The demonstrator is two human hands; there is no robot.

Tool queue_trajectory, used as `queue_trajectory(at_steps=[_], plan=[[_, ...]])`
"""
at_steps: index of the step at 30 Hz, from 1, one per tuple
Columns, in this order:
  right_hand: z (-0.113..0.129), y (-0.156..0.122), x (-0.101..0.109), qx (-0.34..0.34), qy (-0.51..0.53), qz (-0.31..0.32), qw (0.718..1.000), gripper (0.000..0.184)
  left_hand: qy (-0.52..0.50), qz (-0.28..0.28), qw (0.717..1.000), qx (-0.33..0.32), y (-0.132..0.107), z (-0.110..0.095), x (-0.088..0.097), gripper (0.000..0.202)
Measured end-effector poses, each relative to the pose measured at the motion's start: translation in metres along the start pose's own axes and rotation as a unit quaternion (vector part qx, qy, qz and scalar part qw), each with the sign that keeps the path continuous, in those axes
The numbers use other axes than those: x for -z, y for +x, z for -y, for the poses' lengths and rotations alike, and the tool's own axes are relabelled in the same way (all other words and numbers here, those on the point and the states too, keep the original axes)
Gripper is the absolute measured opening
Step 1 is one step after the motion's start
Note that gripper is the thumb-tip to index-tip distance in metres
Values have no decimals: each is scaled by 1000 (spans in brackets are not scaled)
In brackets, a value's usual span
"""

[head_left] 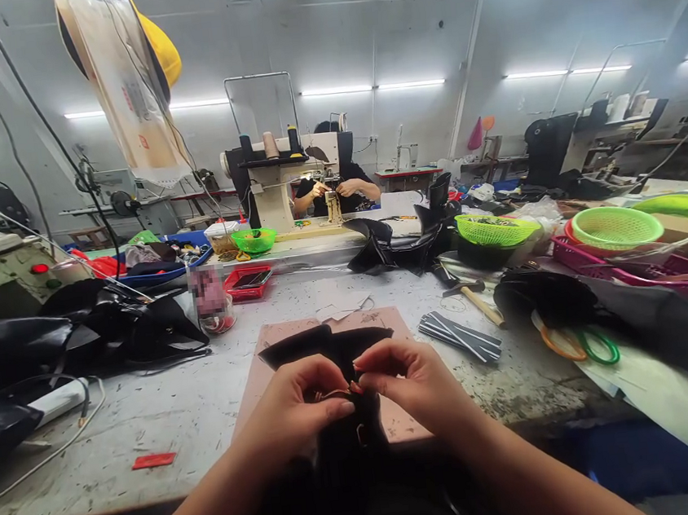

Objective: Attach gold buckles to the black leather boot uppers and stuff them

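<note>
- Over the pink board (pixel 400 321) on the table (pixel 200 412), your left hand (pixel 306 397) pinches the black material (pixel 335 347).
- At its edge, your right hand (pixel 409 378) holds thumb and forefinger nearly together; what they grip, if anything, is too small to tell.
- A slack left pinch could let that edge slip.
- Uneven pull could skew it.

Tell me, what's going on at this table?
A person's left hand pinches some black material above a pink board. The right hand has its fingertips at the same spot; any small part between them is too small to make out. To the right, some strips and a hammer lie on the table. Beyond, another person has both hands at a sewing machine.
</note>
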State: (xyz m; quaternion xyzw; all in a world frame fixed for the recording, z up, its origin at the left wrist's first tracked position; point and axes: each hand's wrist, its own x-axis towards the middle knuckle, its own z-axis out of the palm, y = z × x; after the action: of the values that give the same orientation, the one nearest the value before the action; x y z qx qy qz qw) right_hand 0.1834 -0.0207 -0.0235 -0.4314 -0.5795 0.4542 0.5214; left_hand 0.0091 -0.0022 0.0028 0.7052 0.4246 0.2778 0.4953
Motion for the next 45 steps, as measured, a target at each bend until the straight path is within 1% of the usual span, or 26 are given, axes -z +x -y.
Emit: queue_trajectory(at_steps=[2, 5, 7, 9, 12, 15, 16, 18, 20, 23, 24, 28, 30, 33, 34, 36, 39, 41, 43, 45], plan=[[-1, 2, 0, 2, -19, 15, 1000, 10, 9, 12, 1000, -4, 1, 0, 1, 11], [-2, 4, -1, 7, -33, 75, 997, 9, 28, 31, 999, -3, 1, 1, 2, 10], [-2, 5, 0, 19, -47, 96, 994, 10, 25, 35, 999, -2, 1, 2, 3, 10], [-2, 2, 1, 38, -69, 85, 993, 12, 12, 27, 1000, -4, 1, 3, 3, 11], [-2, -6, 2, 76, -111, 50, 990, 16, -2, -6, 1000, 0, 0, 6, 2, 12], [-8, -17, -2, 118, -136, 20, 983, 36, -14, -37, 999, 5, 0, 8, 1, 13], [-10, -20, -3, 128, -138, 7, 982, 39, -20, -35, 999, 6, 0, 9, 1, 14], [-14, -22, -6, 133, -127, -20, 983, 35, -32, -19, 999, 7, 2, 11, 0, 14], [-15, -21, -6, 109, -99, -24, 989, 30, -33, -2, 999, 7, 3, 11, 0, 15], [-13, -18, -3, 56, -59, 13, 997, 24, -24, 10, 1000, 3, 2, 12, 1, 14], [-12, -18, -3, 48, -56, 22, 997, 21, -21, 11, 1000, 3, 2, 12, 1, 14], [-12, -18, -1, 80, -101, 23, 991, 12, -16, 12, 1000, 12, 1, 12, 0, 16], [-11, -19, 1, 77, -122, 55, 988, 13, -15, 15, 1000, 15, 1, 11, -1, 16], [-7, -18, 4, 47, -123, 126, 983, 17, -9, 18, 1000, 9, 3, 9, -3, 14], [-6, -17, 5, 49, -126, 140, 981, 19, -8, 18, 1000, 7, 3, 9, -4, 14], [-2, -17, 7, 60, -148, 147, 976, 23, -5, 21, 1000, 6, 4, 8, -4, 13], [1, -16, 6, 65, -168, 121, 976, 25, 10, 22, 1000, 6, 4, 8, -4, 12], [-1, -15, 5, 72, -136, 90, 984, 23, 24, 19, 1000, 5, 4, 8, -3, 11], [-6, -14, 3, 95, -97, 60, 989, 22, 32, 16, 999, 4, 4, 9, -1, 12], [-12, -14, 1, 143, -93, 33, 985, 17, 29, 17, 999, 6, 4, 10, 0, 12]])
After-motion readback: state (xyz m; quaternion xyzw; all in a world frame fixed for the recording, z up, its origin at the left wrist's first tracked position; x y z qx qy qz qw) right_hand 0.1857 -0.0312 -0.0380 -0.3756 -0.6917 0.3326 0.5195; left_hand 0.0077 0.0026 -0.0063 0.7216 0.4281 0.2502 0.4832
